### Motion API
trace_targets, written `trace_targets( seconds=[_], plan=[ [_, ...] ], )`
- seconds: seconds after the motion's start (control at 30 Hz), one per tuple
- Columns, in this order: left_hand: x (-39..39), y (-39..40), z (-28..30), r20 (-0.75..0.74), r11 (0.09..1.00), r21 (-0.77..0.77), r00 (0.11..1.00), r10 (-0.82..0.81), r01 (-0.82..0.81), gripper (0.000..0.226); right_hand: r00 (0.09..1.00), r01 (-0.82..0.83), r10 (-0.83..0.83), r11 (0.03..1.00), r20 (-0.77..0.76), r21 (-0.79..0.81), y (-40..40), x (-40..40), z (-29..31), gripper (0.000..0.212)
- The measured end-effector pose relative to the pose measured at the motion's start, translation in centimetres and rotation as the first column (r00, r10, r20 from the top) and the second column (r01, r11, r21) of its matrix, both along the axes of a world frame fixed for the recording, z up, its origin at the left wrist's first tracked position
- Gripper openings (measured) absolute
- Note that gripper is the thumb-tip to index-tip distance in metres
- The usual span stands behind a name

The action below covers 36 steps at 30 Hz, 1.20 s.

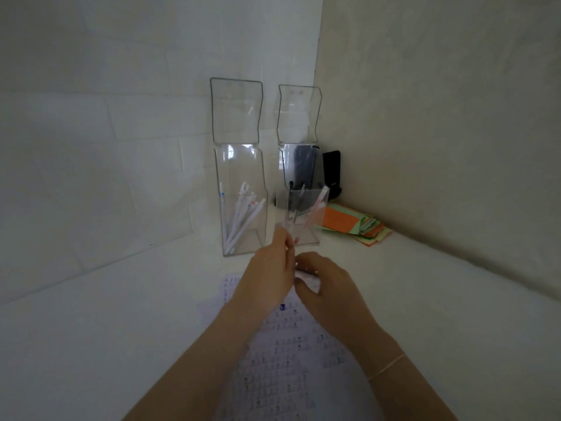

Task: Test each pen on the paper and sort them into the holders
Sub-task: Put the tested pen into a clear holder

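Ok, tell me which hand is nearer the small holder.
Left. The left hand has its fingertips at the small holder's lower left edge; the right hand sits below it, over the paper.

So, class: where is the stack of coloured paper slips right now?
In the head view, the coloured paper slips lie on the white table's far right, against the wall, just right of the smaller clear holder.

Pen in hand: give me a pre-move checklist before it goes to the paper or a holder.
1. Pen held: cannot tell; both hands, left and right, meet over something white, blurred.
2. Cap off: cannot tell.
3. Paper within reach: ok, under the hands.
4. Left holder open: ok, white pens inside.
5. Right holder open: ok, dark pens inside.
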<state>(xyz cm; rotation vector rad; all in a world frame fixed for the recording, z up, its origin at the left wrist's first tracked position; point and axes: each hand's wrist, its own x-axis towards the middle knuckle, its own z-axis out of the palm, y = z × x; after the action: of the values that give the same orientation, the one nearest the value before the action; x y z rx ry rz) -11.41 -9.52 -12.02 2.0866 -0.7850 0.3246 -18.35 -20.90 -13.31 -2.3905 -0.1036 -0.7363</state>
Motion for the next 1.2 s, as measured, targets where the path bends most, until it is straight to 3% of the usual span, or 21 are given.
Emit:
trace_targets(
  seconds=[0.1, 0.17, 0.23, 0.27, 0.33, 0.4, 0.47, 0.57, 0.63, 0.77, 1.03, 1.2],
  plan=[
    [-0.2, 0.0, 0.9, -0.207, 0.986, -0.150, 0.973, -0.104, 0.074, 0.008, 0.999, -0.039, 0.039, 0.999, -0.008, -0.003, 0.5, 0.3, 0.4, 0.026],
    [0.5, 0.9, 1.4, -0.399, 0.934, -0.353, 0.893, -0.210, 0.062, 0.012, 0.977, -0.072, 0.067, 0.997, -0.202, -0.018, -0.5, 0.8, 2.0, 0.047],
    [1.9, 2.6, 1.4, -0.476, 0.891, -0.452, 0.858, -0.195, -0.048, 0.014, 0.888, -0.088, 0.112, 0.993, -0.446, 0.074, -2.7, 2.2, 4.7, 0.073],
    [2.6, 3.4, 1.1, -0.446, 0.903, -0.419, 0.888, -0.111, -0.098, 0.013, 0.883, -0.080, 0.106, 0.994, -0.457, 0.076, -3.8, 3.2, 6.5, 0.081],
    [3.7, 4.5, -0.2, -0.314, 0.952, -0.261, 0.947, 0.074, -0.161, 0.010, 0.953, -0.062, 0.093, 0.991, -0.289, 0.115, -5.7, 5.3, 10.9, 0.079],
    [4.1, 4.4, -2.1, -0.163, 0.989, -0.032, 0.977, 0.138, -0.145, 0.010, 0.994, -0.052, 0.086, 0.925, -0.071, 0.377, -6.5, 7.3, 15.2, 0.057],
    [4.2, 4.0, -3.9, -0.033, 0.980, 0.156, 0.991, 0.131, -0.125, 0.010, 0.993, 0.022, -0.078, 0.853, 0.087, 0.521, -6.8, 9.6, 18.3, 0.042],
    [4.6, 3.8, -5.4, 0.107, 0.951, 0.268, 0.986, 0.129, -0.154, 0.020, 0.916, 0.268, -0.351, 0.897, 0.195, 0.351, -6.7, 12.7, 18.3, 0.033],
    [4.7, 3.8, -5.7, 0.150, 0.951, 0.257, 0.979, 0.138, -0.173, 0.019, 0.926, 0.324, -0.348, 0.931, 0.144, 0.169, -6.0, 13.7, 16.5, 0.024],
    [4.7, 3.9, -5.8, 0.179, 0.958, 0.228, 0.975, 0.133, -0.173, 0.016, 0.973, 0.230, -0.227, 0.965, 0.040, -0.127, -4.8, 14.9, 12.3, 0.016],
    [4.7, 3.7, -5.9, 0.254, 0.947, 0.259, 0.960, 0.121, -0.188, 0.013, 0.976, 0.193, -0.214, 0.927, -0.032, -0.322, -4.5, 14.5, 9.1, 0.022],
    [4.1, 3.6, -4.9, 0.363, 0.863, 0.439, 0.928, 0.084, -0.250, 0.017, 0.961, 0.021, -0.100, 0.955, -0.258, -0.295, -4.3, 13.3, 10.5, 0.034]
  ],
)
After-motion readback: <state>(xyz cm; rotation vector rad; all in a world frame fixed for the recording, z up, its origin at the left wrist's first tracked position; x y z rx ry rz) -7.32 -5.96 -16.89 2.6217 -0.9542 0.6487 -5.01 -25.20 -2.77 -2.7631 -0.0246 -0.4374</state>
